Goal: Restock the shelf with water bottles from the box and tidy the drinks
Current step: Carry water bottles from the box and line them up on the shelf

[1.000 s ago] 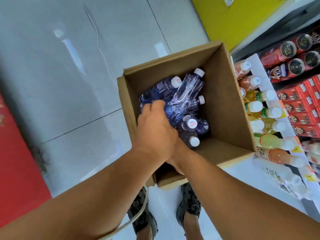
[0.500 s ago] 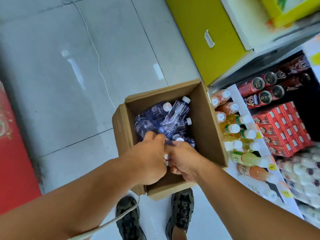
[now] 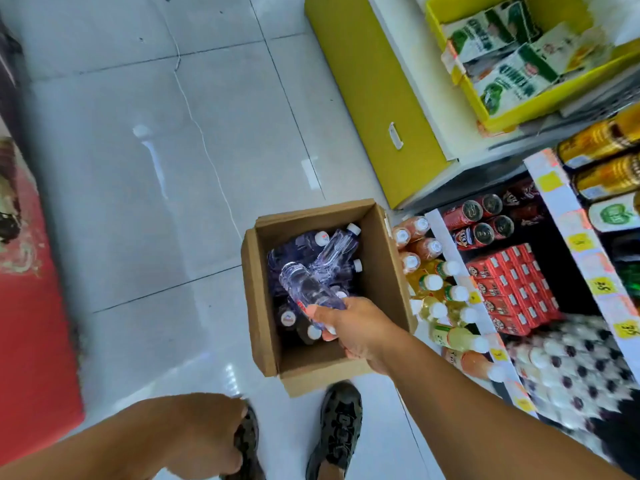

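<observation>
The pale glossy tiled floor gives me wide open room to my left and ahead, so any swing I need can go that way; to my right the tiered shop shelving stands just beside the open brown cardboard box, its front row of orange and yellow drink bottles with white caps almost touching the box's right wall, and that is the tight side. The box sits on the floor just ahead of my dark patterned shoes, its near flap close to my toes, with more clear plastic water bottles with white caps lying jumbled inside. My right hand is curled firmly round the cap end of one clear ribbed water bottle, which slants up and away from me over the middle of the box, clear of the heap below. I judge the thing to do is lift it high enough to pass the right wall's rim, then turn it upright before carrying it across, so its base does not knock the white caps standing at the shelf edge. My left hand hangs low beside my left shoe with the fingers curled in; whether it holds anything I cannot tell.
</observation>
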Motion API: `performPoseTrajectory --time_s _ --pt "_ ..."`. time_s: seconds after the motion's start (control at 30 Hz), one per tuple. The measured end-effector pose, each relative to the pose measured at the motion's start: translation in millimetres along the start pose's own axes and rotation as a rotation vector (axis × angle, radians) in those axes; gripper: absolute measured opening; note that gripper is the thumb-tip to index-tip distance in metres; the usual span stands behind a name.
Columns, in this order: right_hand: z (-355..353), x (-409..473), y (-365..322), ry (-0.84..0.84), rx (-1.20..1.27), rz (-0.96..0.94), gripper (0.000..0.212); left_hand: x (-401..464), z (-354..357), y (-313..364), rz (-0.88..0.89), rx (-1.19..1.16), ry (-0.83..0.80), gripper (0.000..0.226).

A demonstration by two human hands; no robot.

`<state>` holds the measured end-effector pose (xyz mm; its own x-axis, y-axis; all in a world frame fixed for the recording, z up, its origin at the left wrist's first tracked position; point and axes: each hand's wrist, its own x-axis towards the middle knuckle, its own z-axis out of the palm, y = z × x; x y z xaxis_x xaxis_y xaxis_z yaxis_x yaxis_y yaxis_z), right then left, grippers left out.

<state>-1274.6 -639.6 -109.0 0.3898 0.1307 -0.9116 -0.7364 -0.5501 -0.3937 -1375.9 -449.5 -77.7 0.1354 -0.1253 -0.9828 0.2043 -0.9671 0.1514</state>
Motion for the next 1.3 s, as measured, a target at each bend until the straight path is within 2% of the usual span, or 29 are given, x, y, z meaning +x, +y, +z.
performPoseTrajectory --time_s 0.03,0.13,0.3,0.43,0.53,0.63,0.7,0.8,0.93,1.0,1.1,1.2,1.3 --pt "6.3 6.4 4.4 0.000 0.010 0.006 0.031 9.4 3.3 -4.3 0.004 -0.049 0.000 0.048" --pt "24.5 24.3 14.1 -0.010 0.053 0.008 0.018 39.5 9.0 -12.9 -0.070 -0.049 0.189 0.039" --pt "47.6 43.2 19.8 0.030 0.097 0.047 0.030 64.4 -8.8 -35.7 -0.311 0.045 0.305 0.016" --pt "47.5 43.6 16.7 0.064 0.109 0.063 0.026 58.4 -24.4 -55.2 -0.506 0.056 0.366 0.023" --pt "45.2 38.9 2.7 0.106 0.124 0.016 0.028 44.7 -38.3 -52.7 -0.459 0.091 0.499 0.017" --pt "38.6 27.3 -21.2 0.153 0.156 -0.059 0.022 22.6 -61.7 -38.2 -0.410 0.133 0.443 0.024" --pt "30.1 12.8 -39.1 0.177 0.142 -0.111 0.021 5.0 -79.3 -27.8 -0.375 0.121 0.475 0.022" --pt "14.4 -10.0 -58.6 0.217 0.086 -0.186 0.023 -28.0 -104.6 -14.0 -0.281 0.084 0.590 0.014" --pt "-12.3 -55.5 -89.3 0.271 -0.023 -0.284 0.026 -83.8 -142.9 9.8 -0.126 0.111 0.780 0.019" --pt "-26.6 -83.0 -109.4 0.298 -0.081 -0.331 0.030 -112.2 -160.0 25.6 -0.025 0.126 0.844 0.029" --pt "-57.1 -132.6 -151.9 0.323 -0.064 -0.423 0.046 -168.0 -191.2 56.6 0.084 0.169 0.902 0.061" --pt "-94.6 -195.6 -200.3 0.331 -0.124 -0.525 0.043 -228.4 -219.7 86.5 0.169 0.234 0.988 0.084" --pt "-137.7 -277.0 -248.0 0.365 -0.243 -0.661 0.037 -293.8 -246.6 118.1 0.226 0.279 1.097 0.091"
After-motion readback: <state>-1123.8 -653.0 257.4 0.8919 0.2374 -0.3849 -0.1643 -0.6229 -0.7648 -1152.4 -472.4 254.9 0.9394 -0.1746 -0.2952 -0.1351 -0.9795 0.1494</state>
